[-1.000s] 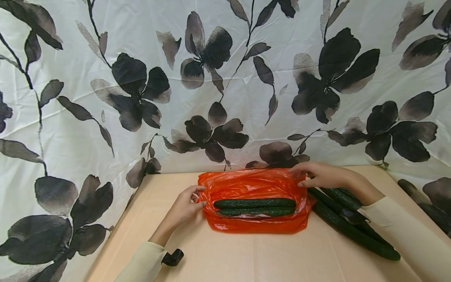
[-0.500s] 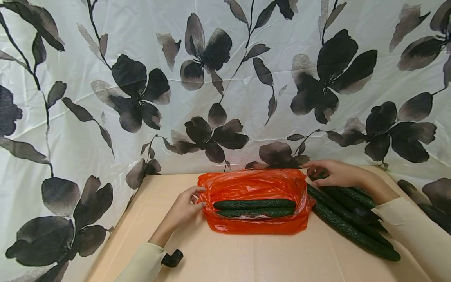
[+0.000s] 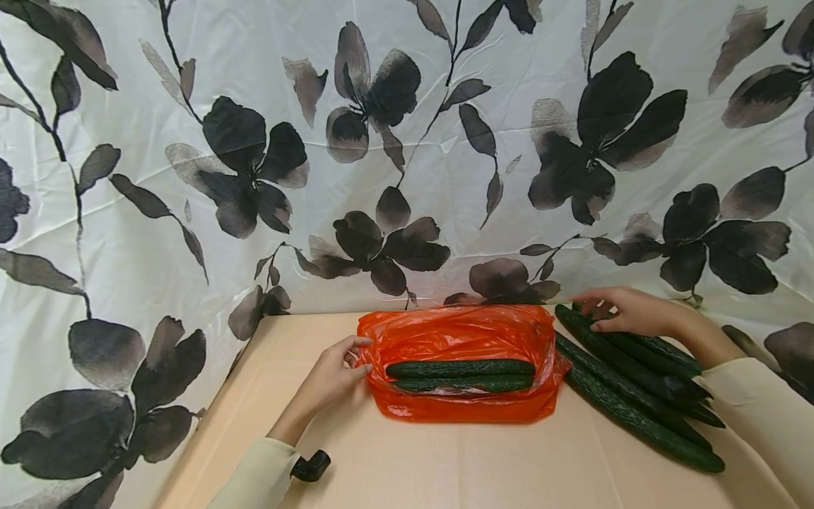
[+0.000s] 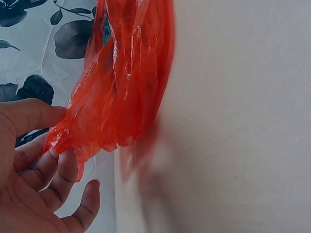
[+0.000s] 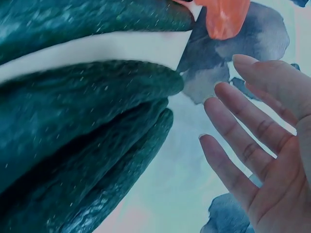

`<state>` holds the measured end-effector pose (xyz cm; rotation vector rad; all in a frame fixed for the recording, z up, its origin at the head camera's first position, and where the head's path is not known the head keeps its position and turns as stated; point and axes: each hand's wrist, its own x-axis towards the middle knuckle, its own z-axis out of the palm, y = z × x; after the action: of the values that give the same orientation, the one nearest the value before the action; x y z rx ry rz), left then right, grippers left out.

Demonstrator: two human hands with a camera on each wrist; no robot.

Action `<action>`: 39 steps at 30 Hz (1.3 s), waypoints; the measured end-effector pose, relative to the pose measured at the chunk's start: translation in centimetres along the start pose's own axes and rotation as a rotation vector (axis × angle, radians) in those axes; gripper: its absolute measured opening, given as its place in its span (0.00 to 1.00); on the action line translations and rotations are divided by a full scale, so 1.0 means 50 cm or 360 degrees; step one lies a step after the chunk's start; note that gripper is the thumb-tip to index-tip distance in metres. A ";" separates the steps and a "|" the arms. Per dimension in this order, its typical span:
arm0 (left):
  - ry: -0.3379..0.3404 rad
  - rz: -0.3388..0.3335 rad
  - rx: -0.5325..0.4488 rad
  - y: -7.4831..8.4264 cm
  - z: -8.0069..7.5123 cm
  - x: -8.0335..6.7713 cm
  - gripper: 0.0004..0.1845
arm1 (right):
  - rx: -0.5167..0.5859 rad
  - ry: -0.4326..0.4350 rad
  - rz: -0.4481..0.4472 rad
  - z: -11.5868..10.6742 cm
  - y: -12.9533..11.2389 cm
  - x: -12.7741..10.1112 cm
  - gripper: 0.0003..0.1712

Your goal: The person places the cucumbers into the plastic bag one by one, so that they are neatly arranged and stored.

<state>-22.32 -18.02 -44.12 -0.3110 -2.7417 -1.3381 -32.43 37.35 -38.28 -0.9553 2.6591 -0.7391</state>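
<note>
An orange plastic bag lies open on the beige table with two dark green cucumbers side by side inside it. My left hand pinches the bag's left edge; the left wrist view shows the orange film caught between thumb and fingers. Several loose cucumbers lie in a pile to the right of the bag. My right hand is over their far ends. In the right wrist view its fingers are straight and spread, just clear of the cucumber tips.
A white cloth with black flowers hangs right behind the table and drapes down both sides. A small black clip sits at my left cuff. Bare tabletop lies in front of the bag.
My right hand has let go of the bag's right rim and moved right to the far ends of the loose cucumbers. The left hand and the bag have stayed put.
</note>
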 end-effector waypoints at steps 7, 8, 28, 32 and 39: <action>0.0004 -0.0007 -0.0005 -0.001 0.002 0.004 0.24 | -0.0046 -0.0021 0.0084 -0.011 0.033 -0.005 0.34; 0.0007 -0.0008 -0.0008 -0.002 0.003 0.005 0.23 | -0.0047 -0.0024 0.0092 -0.012 0.036 -0.006 0.35; 0.0011 0.0014 -0.0028 -0.007 0.002 0.004 0.23 | -0.0043 -0.0074 0.0233 -0.026 0.096 -0.037 0.36; 0.0006 0.0024 -0.0034 -0.009 0.001 0.003 0.22 | -0.0033 -0.0084 0.0281 -0.024 0.105 -0.046 0.37; 0.0017 0.0012 -0.0002 -0.011 0.001 0.000 0.23 | -0.0034 -0.0127 0.0297 -0.015 0.106 -0.059 0.38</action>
<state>-22.43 -18.31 -44.55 -0.3129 -2.7283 -1.3361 -33.27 43.04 -40.35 -0.7125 2.6454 -0.6191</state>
